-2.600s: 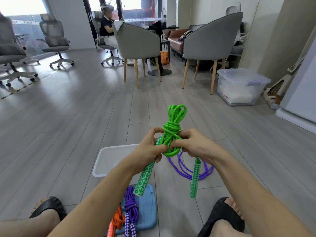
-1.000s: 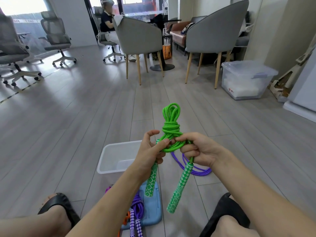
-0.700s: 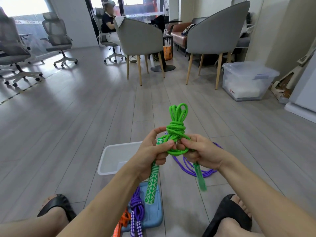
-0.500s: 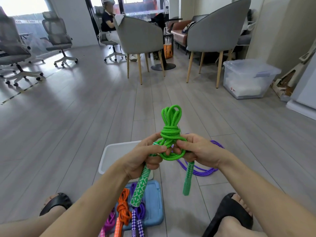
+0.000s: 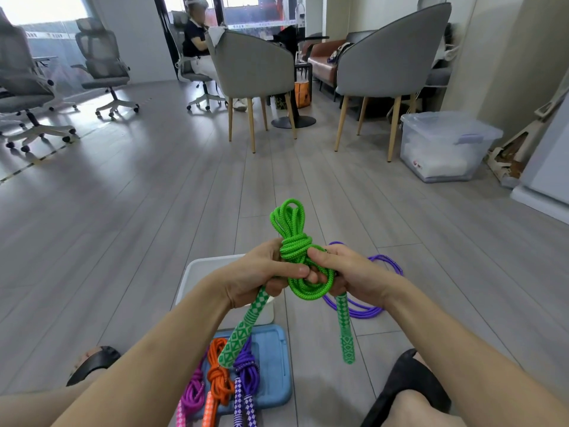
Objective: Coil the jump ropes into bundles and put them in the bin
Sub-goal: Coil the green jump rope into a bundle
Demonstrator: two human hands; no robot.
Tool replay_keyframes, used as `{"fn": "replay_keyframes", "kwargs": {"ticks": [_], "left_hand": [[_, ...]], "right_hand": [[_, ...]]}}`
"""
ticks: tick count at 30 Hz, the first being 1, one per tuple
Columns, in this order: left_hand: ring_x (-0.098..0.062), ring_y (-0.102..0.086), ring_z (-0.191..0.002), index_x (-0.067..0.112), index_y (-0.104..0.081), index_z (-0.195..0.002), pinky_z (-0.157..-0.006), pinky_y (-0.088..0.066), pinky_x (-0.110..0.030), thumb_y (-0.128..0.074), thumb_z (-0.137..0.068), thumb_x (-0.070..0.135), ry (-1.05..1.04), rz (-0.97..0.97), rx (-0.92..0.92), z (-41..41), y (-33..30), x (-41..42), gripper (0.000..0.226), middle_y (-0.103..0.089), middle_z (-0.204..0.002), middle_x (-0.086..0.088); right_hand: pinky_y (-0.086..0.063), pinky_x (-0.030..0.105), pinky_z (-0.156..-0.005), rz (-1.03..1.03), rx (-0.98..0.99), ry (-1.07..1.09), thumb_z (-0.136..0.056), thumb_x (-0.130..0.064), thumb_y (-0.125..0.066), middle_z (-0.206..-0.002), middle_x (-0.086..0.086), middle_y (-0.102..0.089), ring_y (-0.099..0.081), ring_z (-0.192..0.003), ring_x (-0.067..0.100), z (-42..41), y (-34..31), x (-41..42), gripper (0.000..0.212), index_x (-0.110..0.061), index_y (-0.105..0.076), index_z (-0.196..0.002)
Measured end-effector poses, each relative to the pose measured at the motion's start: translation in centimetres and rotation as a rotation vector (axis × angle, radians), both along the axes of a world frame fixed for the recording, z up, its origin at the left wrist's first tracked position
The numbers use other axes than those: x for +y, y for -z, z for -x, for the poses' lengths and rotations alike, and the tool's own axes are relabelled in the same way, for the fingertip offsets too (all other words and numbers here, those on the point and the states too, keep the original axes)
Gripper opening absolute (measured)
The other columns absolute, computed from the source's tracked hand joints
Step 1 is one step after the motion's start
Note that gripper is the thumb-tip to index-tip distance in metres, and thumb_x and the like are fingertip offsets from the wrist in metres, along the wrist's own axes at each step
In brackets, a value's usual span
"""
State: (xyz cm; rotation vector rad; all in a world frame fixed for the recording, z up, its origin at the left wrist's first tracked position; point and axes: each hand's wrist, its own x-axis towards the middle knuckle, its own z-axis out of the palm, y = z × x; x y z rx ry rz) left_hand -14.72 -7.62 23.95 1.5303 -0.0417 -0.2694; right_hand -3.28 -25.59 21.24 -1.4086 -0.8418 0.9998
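Observation:
I hold a coiled green jump rope (image 5: 292, 241) up in front of me, wrapped at its middle with a loop standing above. My left hand (image 5: 261, 278) grips the bundle and one patterned green handle (image 5: 243, 331). My right hand (image 5: 348, 275) grips the lower loop; the other handle (image 5: 345, 328) hangs below it. A white bin (image 5: 194, 272) sits on the floor under my left hand. A loose purple rope (image 5: 369, 309) lies on the floor to the right.
Pink (image 5: 192, 392), orange (image 5: 217, 377) and purple (image 5: 244, 371) coiled ropes lie on a blue lid (image 5: 277, 365) between my sandalled feet. Two grey chairs (image 5: 255, 75) and a lidded clear storage box (image 5: 443, 146) stand ahead; a person sits far back.
Both hands have closed tighter round the green bundle and lowered it a little. The handles swung; the right one now hangs straight down.

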Motion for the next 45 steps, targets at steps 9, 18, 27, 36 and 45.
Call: {"fn": "replay_keyframes", "kwargs": {"ticks": [9, 18, 27, 36, 45], "left_hand": [[-0.009, -0.025, -0.051, 0.007, -0.052, -0.125, -0.048, -0.019, -0.023, -0.051, -0.097, 0.062, -0.180, 0.040, 0.045, -0.1, 0.0, -2.0, 0.062, -0.052, -0.074, 0.000], [-0.008, -0.027, -0.045, 0.013, -0.058, -0.110, -0.042, -0.022, -0.021, -0.050, -0.094, 0.062, -0.402, 0.016, -0.022, -0.5, 0.5, -2.7, 0.053, -0.044, -0.065, 0.000], [-0.007, -0.022, -0.044, 0.019, -0.059, -0.094, -0.041, -0.019, -0.019, -0.049, -0.101, 0.055, -0.482, 0.042, -0.091, -0.8, -1.1, -2.3, 0.038, -0.039, -0.065, 0.001], [-0.009, -0.023, -0.049, 0.019, -0.050, -0.091, -0.046, -0.021, -0.022, -0.047, -0.103, 0.051, -0.509, 0.012, -0.093, -1.0, -1.0, -1.9, 0.034, -0.045, -0.067, 0.002], [-0.007, -0.025, -0.045, 0.017, -0.057, -0.102, -0.042, -0.023, -0.019, -0.053, -0.100, 0.052, -0.505, 0.002, -0.042, -1.6, -0.1, -2.4, 0.035, -0.044, -0.063, 0.004]], "right_hand": [[-0.022, 0.020, -0.042, -0.029, -0.074, 0.255, -0.097, -0.053, -0.062, -0.054, -0.005, -0.046, -0.031, -0.044, 0.008, 0.8, -0.4, 0.5, 0.049, -0.005, -0.062, -0.089], [-0.035, 0.028, -0.054, -0.129, -0.076, 0.294, -0.095, -0.056, -0.065, -0.071, 0.013, -0.058, -0.044, -0.058, 0.021, 0.8, -0.1, 0.9, 0.055, -0.001, -0.070, -0.098], [-0.051, 0.037, -0.104, -0.081, -0.153, 0.252, -0.102, -0.026, -0.062, -0.112, 0.014, -0.074, -0.070, -0.110, 0.023, 0.0, 5.1, -0.3, 0.027, -0.013, -0.065, -0.125], [-0.061, 0.040, -0.081, 0.179, -0.380, 0.596, -0.096, -0.026, -0.072, -0.094, 0.000, -0.065, -0.066, -0.089, 0.024, -1.8, 6.3, -0.1, 0.009, -0.035, -0.069, -0.096], [-0.061, 0.030, -0.064, -0.194, -0.002, 0.663, -0.104, -0.010, -0.057, -0.107, 0.014, -0.071, -0.073, -0.084, 0.014, -0.8, -0.1, 0.5, 0.013, -0.010, -0.065, -0.115]]}}
